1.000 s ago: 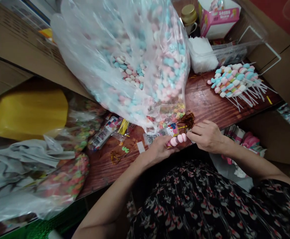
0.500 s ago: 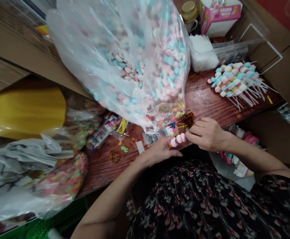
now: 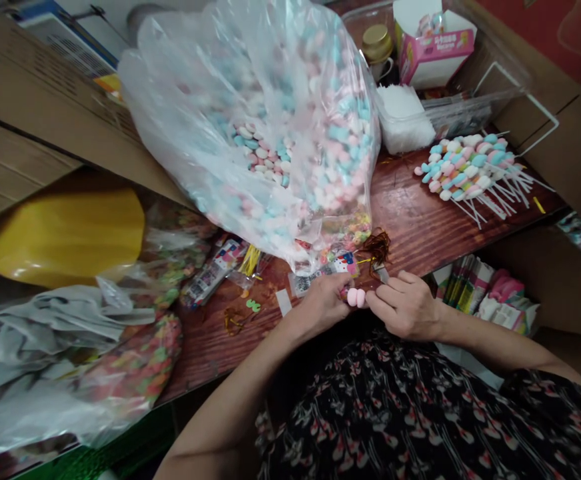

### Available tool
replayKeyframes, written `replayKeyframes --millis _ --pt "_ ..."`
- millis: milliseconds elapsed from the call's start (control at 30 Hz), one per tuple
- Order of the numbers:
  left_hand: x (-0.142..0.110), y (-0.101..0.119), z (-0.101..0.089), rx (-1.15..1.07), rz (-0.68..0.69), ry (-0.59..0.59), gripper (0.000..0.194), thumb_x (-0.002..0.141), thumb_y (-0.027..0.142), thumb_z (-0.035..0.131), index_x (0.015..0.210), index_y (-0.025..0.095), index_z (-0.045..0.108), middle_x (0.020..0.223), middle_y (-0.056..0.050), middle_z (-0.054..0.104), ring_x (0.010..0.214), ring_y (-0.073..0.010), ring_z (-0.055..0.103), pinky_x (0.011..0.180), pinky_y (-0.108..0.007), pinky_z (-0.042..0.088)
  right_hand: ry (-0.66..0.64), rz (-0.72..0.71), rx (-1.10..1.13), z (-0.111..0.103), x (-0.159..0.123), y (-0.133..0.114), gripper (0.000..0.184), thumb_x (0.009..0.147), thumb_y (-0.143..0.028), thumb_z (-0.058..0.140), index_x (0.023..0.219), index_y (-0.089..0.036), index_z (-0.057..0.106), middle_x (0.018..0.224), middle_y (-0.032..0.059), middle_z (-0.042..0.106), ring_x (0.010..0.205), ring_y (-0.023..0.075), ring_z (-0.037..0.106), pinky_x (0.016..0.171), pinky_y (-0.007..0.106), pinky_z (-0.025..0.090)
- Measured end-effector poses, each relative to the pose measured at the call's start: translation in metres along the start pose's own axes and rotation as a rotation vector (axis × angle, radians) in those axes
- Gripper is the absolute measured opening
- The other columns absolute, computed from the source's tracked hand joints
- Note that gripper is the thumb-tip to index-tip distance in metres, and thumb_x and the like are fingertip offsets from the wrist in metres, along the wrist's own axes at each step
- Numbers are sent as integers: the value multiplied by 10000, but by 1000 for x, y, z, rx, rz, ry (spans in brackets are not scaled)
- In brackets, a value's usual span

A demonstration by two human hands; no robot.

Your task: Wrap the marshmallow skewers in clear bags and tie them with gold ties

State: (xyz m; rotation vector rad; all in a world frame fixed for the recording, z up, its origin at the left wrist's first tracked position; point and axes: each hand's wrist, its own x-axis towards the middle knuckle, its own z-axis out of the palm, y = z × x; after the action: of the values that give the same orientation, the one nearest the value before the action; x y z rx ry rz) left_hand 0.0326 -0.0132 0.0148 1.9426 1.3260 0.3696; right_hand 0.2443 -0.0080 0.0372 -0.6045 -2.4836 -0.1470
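Observation:
My left hand (image 3: 320,303) and my right hand (image 3: 404,307) meet at the near edge of the wooden table (image 3: 420,220). Both pinch a short string of pink marshmallows (image 3: 356,297) between their fingertips. Just beyond the hands lies a tuft of brown-gold twist ties (image 3: 378,245). Above them a big clear plastic bag (image 3: 270,127) bulges with pink, blue and white marshmallows. At the right of the table lies a pile of finished marshmallow skewers (image 3: 465,170) on white sticks.
A pink carton (image 3: 433,43), a gold-lidded jar (image 3: 376,45) and a clear tub (image 3: 404,117) stand at the back. Bags of coloured candy (image 3: 135,360), grey plastic (image 3: 45,327) and a yellow sheet (image 3: 65,233) fill the left. Cardboard boxes (image 3: 570,140) flank the right.
Both hands have drawn back toward my body, away from the twist ties. Fewer of the pink marshmallows show between my fingers than before.

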Motion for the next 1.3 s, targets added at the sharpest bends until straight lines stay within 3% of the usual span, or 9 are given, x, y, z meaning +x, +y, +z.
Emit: replayKeyframes --millis 200,300,367,500,600,833,1000,1133,1300 --pt "4 4 -2 -51 56 -56 101 760 237 652 788 163 590 688 27 580 618 -114 484 593 -227 362 -70 65 93 29 6 8 228 920 -183 461 753 -162 615 682 30 557 678 159 404 637 323 241" --pt "1 3 -19 -112 65 -60 471 703 355 771 1104 171 605 949 -23 668 819 -173 582 731 -262 442 -95 12 124 30 9 21 205 917 -198 460 821 -157 636 736 40 588 715 168 424 656 325 254" --pt "-3 0 -29 -72 37 -74 585 682 411 793 1181 182 590 1015 -38 670 872 -197 589 764 -286 448 -90 -6 114 25 11 28 214 912 -164 441 855 -159 647 760 43 606 728 172 427 664 331 254" --pt "-8 -8 -31 6 -43 -108 260 752 335 709 946 175 642 773 22 627 694 -147 541 657 -250 408 -37 -51 100 17 16 34 241 917 -151 423 861 -175 656 752 30 629 716 169 413 665 337 243" --pt "-12 -12 -23 68 -9 -63 130 770 223 630 888 174 604 762 14 613 677 -142 531 645 -247 396 -49 -36 74 18 17 36 226 923 -154 437 872 -186 655 751 19 640 700 161 414 661 340 230" --pt "-18 -15 -17 221 28 3 233 747 148 580 977 177 556 823 -34 621 726 -183 561 665 -280 405 -266 -33 79 17 18 38 144 903 -141 487 934 -160 625 814 24 652 697 146 474 659 334 227" --pt "-12 -8 -8 67 39 36 97 747 146 560 806 191 497 704 15 542 622 -136 470 597 -254 348 -281 -52 18 16 26 15 201 951 -159 424 871 -150 608 745 44 620 656 155 476 644 335 242" --pt "-6 -2 -3 -86 69 62 118 719 111 557 724 185 466 653 40 490 588 -106 393 569 -238 315 -300 -82 67 24 32 3 205 943 -142 413 881 -138 608 767 66 626 686 173 500 640 330 303" --pt "-13 8 -22 -561 -80 38 290 717 317 741 937 157 638 785 3 611 693 -123 526 623 -228 418 -149 21 190 19 37 21 187 942 -177 444 867 -150 613 833 76 604 772 179 506 671 296 390"
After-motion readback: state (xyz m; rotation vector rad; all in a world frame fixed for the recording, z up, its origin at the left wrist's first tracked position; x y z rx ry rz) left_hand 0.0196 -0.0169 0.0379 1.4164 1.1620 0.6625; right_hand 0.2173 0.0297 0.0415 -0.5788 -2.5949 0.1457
